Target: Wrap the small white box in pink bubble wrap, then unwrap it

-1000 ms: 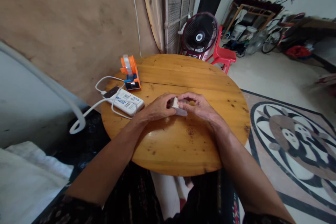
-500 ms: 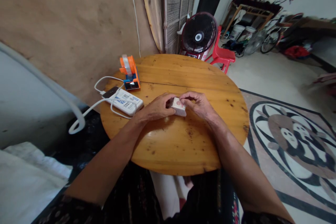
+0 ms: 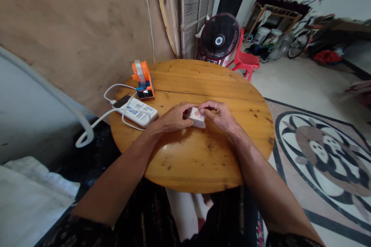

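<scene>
A small whitish box [image 3: 198,118] with a reddish print on its top is held just above or on the round wooden table [image 3: 185,162]; whether it touches the wood cannot be told. My left hand [image 3: 176,117] grips its left side between thumb and fingers. On the right, my right hand [image 3: 217,114] is closed, with thumb and fingertips pinched at the box's upper right edge. The fingertips partly cover the print.
On the table's left lie a white power bank [image 3: 140,112] with white cables and an orange-and-blue tape dispenser [image 3: 143,80]. Behind the table stand a fan [image 3: 219,41] and a red chair [image 3: 246,60]. A plywood wall [image 3: 72,19] borders the left.
</scene>
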Demonstrator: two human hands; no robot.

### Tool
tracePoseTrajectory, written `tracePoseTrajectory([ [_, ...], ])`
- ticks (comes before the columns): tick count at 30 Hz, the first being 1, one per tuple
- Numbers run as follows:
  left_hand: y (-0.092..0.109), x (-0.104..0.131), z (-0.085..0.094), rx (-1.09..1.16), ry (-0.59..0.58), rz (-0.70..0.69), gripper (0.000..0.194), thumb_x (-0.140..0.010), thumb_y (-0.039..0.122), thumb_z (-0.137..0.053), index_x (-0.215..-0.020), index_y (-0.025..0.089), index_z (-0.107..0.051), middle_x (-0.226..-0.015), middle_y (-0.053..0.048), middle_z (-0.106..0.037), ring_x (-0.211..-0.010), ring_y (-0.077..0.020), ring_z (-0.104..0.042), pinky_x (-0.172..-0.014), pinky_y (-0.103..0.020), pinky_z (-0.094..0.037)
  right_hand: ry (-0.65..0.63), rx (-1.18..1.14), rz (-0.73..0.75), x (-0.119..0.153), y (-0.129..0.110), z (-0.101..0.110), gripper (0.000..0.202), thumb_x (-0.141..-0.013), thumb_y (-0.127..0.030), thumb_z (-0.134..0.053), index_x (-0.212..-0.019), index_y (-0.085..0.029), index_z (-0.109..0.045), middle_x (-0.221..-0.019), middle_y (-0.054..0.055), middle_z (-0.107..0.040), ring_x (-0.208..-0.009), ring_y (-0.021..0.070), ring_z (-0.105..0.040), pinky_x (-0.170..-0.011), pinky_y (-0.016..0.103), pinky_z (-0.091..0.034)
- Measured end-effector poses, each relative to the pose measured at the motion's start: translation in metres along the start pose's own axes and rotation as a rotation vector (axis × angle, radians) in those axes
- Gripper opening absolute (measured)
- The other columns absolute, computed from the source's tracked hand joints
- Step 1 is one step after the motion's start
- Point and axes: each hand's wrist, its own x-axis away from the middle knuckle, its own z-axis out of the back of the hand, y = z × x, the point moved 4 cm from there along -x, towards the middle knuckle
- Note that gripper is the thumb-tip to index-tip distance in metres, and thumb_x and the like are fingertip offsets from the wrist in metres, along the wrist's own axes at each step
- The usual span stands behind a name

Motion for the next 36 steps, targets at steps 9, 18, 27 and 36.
tracePoseTrajectory([
  [9, -0.0005, -0.0005, 0.0000, 0.002, -0.001, 0.002, 0.048, -0.072, 0.022, -0.063, -0.120, 0.020, -0.060, -0.108, -0.006, -0.066, -0.094, -0.0211, -0.061, -0.084, -0.036, -0.050, 0.018, 0.007, 0.008, -0.0010, 0.0032, 0.0007, 0.017, -0.080, -0.036, -0.065, -0.078, -0.020, -0.069, -0.074, 0.001, -0.068, -0.068, 0.0148, -0.061, -0.069, 0.031, -0.049],
  [18, 0.0037, 0.0003, 0.0008, 0.018, -0.007, 0.013, 0.049, -0.070, 0.019, -0.063, -0.119, 0.021, -0.061, -0.104, -0.006, -0.067, -0.093, -0.0229, -0.062, -0.083, -0.037, -0.049, 0.031, 0.005, 0.018, -0.0012, 0.0057, 0.0025, 0.017, -0.083, -0.036, -0.063, -0.079, -0.019, -0.066, -0.073, 0.001, -0.065, -0.067, 0.0142, -0.058, -0.067, 0.030, -0.046],
  [27, 0.0054, 0.0010, 0.0010, 0.010, -0.003, 0.022, 0.048, -0.070, 0.020, -0.064, -0.118, 0.020, -0.062, -0.105, -0.006, -0.066, -0.093, -0.0223, -0.061, -0.082, -0.036, -0.050, 0.032, 0.015, 0.025, -0.0012, 0.0064, 0.0025, 0.019, -0.084, -0.035, -0.062, -0.078, -0.018, -0.065, -0.070, 0.001, -0.064, -0.065, 0.0133, -0.056, -0.065, 0.028, -0.045],
  [36, 0.0035, 0.0009, 0.0011, 0.002, 0.010, 0.005, 0.049, -0.071, 0.021, -0.064, -0.120, 0.021, -0.061, -0.106, -0.006, -0.066, -0.096, -0.0230, -0.061, -0.084, -0.037, -0.050, 0.028, -0.022, 0.033, -0.0018, 0.0066, 0.0022, 0.018, -0.085, -0.035, -0.061, -0.078, -0.018, -0.064, -0.070, 0.000, -0.062, -0.065, 0.0128, -0.055, -0.064, 0.028, -0.045],
])
